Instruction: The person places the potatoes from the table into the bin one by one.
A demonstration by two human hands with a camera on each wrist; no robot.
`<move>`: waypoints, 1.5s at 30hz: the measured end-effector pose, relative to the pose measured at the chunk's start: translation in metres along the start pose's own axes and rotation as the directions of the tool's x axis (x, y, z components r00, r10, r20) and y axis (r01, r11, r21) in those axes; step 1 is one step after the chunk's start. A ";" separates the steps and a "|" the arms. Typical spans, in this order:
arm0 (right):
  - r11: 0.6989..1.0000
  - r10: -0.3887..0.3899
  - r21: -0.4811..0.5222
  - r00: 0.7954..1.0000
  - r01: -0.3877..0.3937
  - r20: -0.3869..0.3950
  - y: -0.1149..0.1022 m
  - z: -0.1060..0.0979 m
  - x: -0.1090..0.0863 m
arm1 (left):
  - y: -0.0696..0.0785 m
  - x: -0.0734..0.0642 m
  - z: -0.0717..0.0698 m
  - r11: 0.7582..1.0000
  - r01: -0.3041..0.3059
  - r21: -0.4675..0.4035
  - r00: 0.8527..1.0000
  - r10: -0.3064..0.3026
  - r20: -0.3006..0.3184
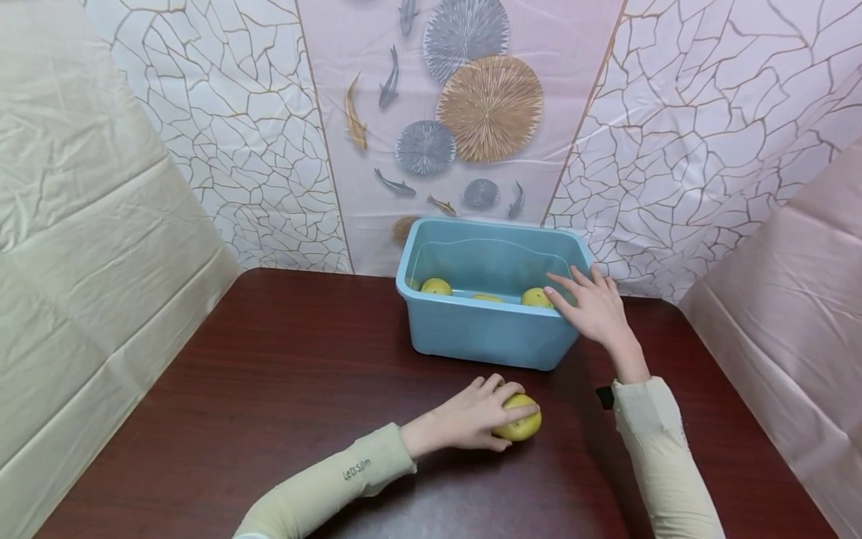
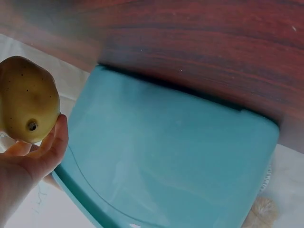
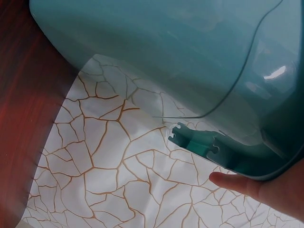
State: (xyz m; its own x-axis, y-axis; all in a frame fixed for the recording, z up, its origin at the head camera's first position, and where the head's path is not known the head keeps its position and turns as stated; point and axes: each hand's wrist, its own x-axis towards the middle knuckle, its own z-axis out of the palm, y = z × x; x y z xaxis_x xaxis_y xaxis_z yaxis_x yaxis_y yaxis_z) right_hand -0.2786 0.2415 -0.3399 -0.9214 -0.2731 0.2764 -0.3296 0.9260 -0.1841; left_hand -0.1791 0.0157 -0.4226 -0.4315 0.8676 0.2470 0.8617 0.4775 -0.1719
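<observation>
On the table in front of the bin, my left hand [image 1: 481,415] grips a round yellow fruit [image 1: 524,428], with fingers curled over its top and side. In the left wrist view the fruit [image 2: 29,99] shows small dark specks and a dark stem spot; its exact kind is unclear. My right hand [image 1: 595,307] rests at the right end of a light blue plastic bin [image 1: 485,329], fingers spread over the rim. In the right wrist view one extended finger [image 3: 235,183] lies beside the rim. Inside the bin lie yellow fruits [image 1: 436,287], partly hidden by its front wall.
The bin stands at the back of a dark reddish-brown table [image 1: 289,359], close to a patterned cloth backdrop [image 1: 269,135]. Pale cloth [image 1: 81,299] hangs along the left side, and more cloth [image 1: 788,299] along the right. A small dark object [image 1: 604,397] sits at the right cuff.
</observation>
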 end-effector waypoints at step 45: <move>1.000 0.005 0.010 1.000 -0.005 -0.005 0.001 0.001 0.001 | -0.018 -0.015 -0.035 0.995 0.047 0.082 0.993 -0.038 -0.110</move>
State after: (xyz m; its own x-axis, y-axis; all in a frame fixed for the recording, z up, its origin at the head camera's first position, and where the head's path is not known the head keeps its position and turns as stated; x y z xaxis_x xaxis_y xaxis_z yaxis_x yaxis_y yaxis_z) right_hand -0.2804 0.2414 -0.3408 -0.9219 -0.2673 0.2803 -0.3273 0.9246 -0.1949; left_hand -0.1789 -0.0114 -0.3896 -0.4321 0.8283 0.3566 0.8153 0.5278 -0.2380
